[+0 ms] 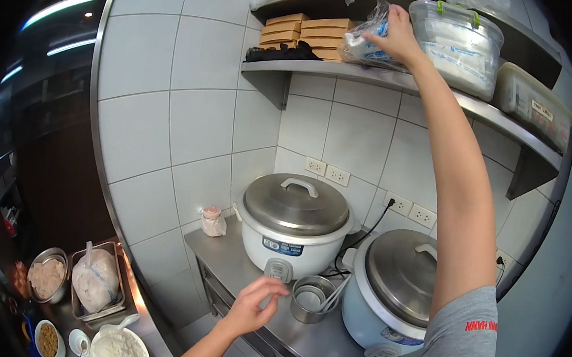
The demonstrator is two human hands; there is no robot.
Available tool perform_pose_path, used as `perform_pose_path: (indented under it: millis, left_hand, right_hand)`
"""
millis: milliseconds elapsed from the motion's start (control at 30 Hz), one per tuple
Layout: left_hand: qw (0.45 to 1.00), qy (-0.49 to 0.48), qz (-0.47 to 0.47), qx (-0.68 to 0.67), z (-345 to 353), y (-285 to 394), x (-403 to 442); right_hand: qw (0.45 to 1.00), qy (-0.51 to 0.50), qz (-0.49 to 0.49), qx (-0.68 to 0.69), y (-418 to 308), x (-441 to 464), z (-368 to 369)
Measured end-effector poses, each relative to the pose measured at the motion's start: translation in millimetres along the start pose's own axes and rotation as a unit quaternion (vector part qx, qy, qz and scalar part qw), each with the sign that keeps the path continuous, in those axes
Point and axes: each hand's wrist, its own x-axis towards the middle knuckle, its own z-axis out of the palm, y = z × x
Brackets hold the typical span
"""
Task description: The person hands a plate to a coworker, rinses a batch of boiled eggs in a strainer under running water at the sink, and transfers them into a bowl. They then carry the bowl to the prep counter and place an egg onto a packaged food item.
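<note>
On the upper metal shelf, my right hand reaches to a clear plastic bag with blue print, its thumb and fingers around the bag's upper part. The bag stands between stacked brown boxes and a clear lidded tub. Lower down, my left hand hovers with bent fingers apart, holding nothing. It is just left of a metal pot with utensils in it, and below a large white rice cooker.
A second rice cooker stands at the right, beneath my raised arm. A small wrapped jar sits at the counter's left end. Lower left, another counter bears a tray with a bagged item, bowls and a plate of white powder.
</note>
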Motion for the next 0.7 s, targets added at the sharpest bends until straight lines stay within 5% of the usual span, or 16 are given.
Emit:
perform_pose_path:
  millis: [167, 267, 500, 700]
  left_hand:
    - [0.992, -0.048, 0.107, 0.053, -6, 30, 69]
    - [0.977, -0.061, 0.17, 0.109, -14, 35, 134]
    - [0.911, 0.013, 0.345, 0.227, -10, -5, 315]
    - [0.89, 0.116, 0.322, 0.302, 26, -44, 456]
  right_hand:
    - [0.978, -0.162, 0.0, -0.129, -12, -31, -29]
    - [0.953, -0.141, -0.06, -0.262, -13, -33, -30]
    - [0.958, -0.14, -0.07, -0.241, -16, -13, -10]
    - [0.949, -0.168, -0.059, -0.262, -20, -10, -14]
